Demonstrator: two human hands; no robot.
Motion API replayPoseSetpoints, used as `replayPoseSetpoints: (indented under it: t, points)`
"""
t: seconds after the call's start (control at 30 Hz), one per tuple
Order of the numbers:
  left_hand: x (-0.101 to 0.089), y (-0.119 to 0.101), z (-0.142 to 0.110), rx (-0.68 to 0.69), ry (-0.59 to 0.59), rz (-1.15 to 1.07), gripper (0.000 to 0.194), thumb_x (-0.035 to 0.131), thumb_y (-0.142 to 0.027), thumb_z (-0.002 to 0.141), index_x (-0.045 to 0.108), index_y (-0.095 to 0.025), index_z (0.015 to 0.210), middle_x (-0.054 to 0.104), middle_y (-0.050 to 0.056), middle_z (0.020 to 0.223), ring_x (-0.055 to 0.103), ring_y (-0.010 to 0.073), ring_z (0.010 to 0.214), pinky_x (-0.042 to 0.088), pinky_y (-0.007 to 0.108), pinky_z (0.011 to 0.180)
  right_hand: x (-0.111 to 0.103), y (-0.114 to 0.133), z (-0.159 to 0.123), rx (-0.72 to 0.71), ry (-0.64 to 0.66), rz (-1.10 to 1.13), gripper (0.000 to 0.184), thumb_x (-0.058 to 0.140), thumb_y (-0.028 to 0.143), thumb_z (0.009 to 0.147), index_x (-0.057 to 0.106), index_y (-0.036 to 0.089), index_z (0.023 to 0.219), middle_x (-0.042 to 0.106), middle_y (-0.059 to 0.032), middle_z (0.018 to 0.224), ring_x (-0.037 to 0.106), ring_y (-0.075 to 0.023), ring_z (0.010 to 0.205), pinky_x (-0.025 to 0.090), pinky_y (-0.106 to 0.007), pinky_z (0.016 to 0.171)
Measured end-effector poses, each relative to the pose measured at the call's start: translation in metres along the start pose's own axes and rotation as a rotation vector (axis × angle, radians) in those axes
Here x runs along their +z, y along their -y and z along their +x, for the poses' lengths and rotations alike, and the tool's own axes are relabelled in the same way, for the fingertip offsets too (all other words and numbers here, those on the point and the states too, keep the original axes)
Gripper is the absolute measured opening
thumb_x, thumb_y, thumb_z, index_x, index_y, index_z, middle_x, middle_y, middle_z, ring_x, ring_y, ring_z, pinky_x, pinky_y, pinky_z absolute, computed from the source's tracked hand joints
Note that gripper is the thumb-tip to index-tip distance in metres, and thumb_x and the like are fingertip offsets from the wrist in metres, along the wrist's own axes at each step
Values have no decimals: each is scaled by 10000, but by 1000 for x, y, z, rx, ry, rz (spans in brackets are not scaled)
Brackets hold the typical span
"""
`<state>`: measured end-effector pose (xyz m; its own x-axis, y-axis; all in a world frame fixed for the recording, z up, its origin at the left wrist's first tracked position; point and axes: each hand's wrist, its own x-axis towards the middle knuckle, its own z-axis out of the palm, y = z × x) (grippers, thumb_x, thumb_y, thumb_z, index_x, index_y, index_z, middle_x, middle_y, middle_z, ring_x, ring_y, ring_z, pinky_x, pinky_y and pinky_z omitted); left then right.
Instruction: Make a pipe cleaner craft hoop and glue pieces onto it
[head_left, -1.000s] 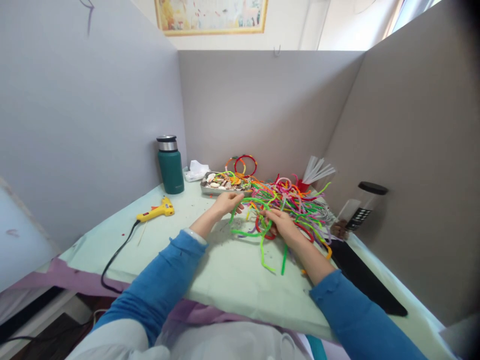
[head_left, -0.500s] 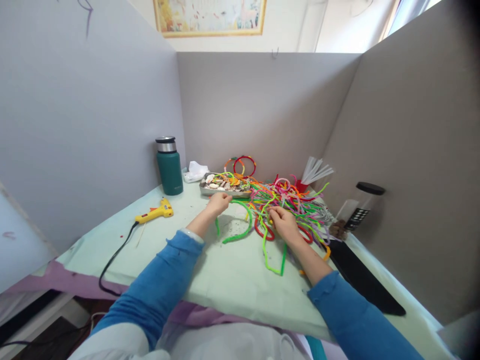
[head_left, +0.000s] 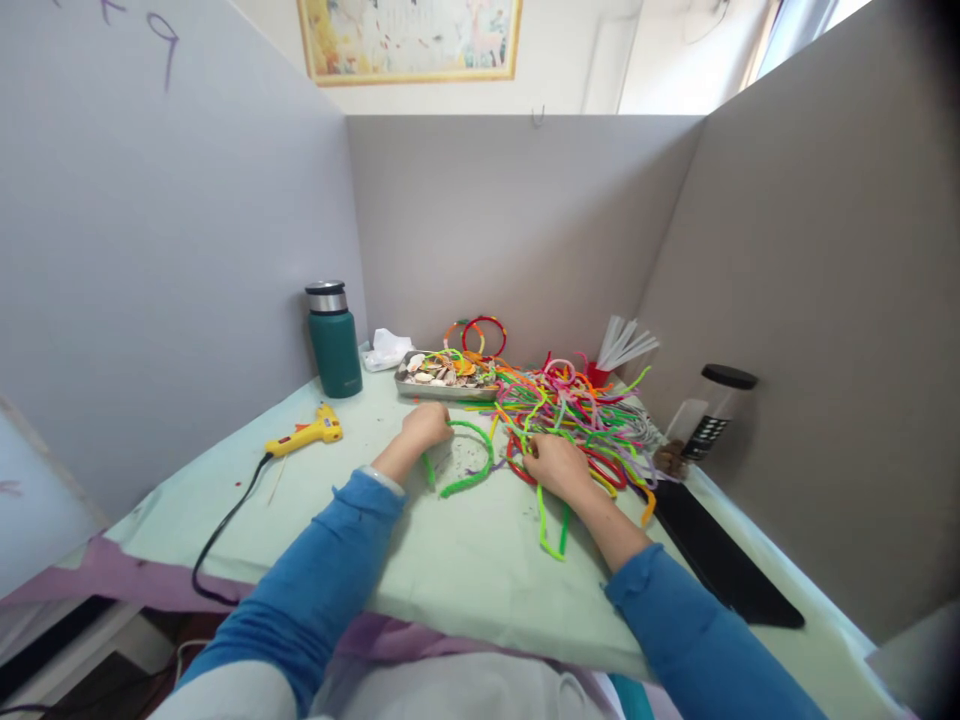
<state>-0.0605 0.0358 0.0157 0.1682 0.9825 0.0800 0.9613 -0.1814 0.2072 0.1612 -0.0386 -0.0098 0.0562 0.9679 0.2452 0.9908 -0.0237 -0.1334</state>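
Observation:
My left hand (head_left: 427, 426) is closed on a green headband (head_left: 486, 462), a curved band that looks wrapped in fuzzy pipe cleaner. The band's open ends point toward me, just above the table. At the near edge of a tangled heap of coloured pipe cleaners (head_left: 574, 390), my right hand (head_left: 559, 466) has its fingers pinched together. A yellow-green pipe cleaner (head_left: 544, 530) runs out from under this hand, bent in a loop on the cloth. The fingertips are partly hidden, and red rings (head_left: 517, 465) lie beside them.
A metal tray of shells (head_left: 450, 392) stands at the back, two decorated hoops (head_left: 486, 338) behind it. To the left are a green bottle (head_left: 335, 345) and a yellow glue gun (head_left: 307, 433) with its cord. White sticks (head_left: 624, 345), a clear jar (head_left: 709, 415) and a black slab (head_left: 720, 555) are right.
My right hand has moved slightly down and left, lower onto the heap's near edge. The left hand, with the green headband, has shifted a little down and left. The whole view has tilted slightly.

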Motion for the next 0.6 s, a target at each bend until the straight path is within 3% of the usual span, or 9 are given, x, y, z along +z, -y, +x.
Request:
replayPoseSetpoints:
  t: [0.2, 0.3, 0.4, 0.5, 0.6]
  points:
    - [-2, 1, -2, 2, 19, 23, 323, 588, -180, 653, 662, -194, 967, 643, 102, 1045, 575, 232, 956, 434, 268, 754, -6, -21, 8, 86, -75, 125, 267, 417, 353, 808, 633, 199, 837, 656, -58, 817, 583, -177, 748, 321, -251, 576]
    - [0, -3, -3, 125, -44, 22, 420, 561, -133, 657, 620, -190, 1069, 614, 97, 1098, 549, 220, 985, 420, 277, 806, -7, -17, 2, 4, -41, 58, 352, 455, 490, 785, 630, 197, 872, 643, -84, 900, 574, -207, 825, 346, -267, 628]
    - [2, -16, -10, 342, -203, -36, 344, 500, -132, 711, 644, -178, 1020, 615, 89, 1070, 517, 211, 1018, 381, 287, 880, -4, -7, -4, -75, -46, -51, 386, 472, 506, 774, 632, 179, 903, 612, -130, 983, 547, -249, 916, 362, -305, 701]
    - [6, -32, -21, 566, -108, -131, 235, 509, -285, 763, 680, -184, 890, 654, 69, 919, 548, 193, 914, 376, 276, 875, -2, 0, -5, -75, -37, -95, 357, 430, 443, 810, 642, 169, 896, 614, -144, 961, 555, -253, 897, 369, -320, 706]
    - [13, -46, -31, 600, -19, -91, 255, 613, -394, 674, 692, -177, 782, 644, 84, 868, 550, 208, 871, 395, 277, 829, -2, -1, -3, -66, -25, -86, 315, 452, 404, 799, 652, 165, 846, 633, -130, 907, 572, -233, 851, 372, -294, 671]
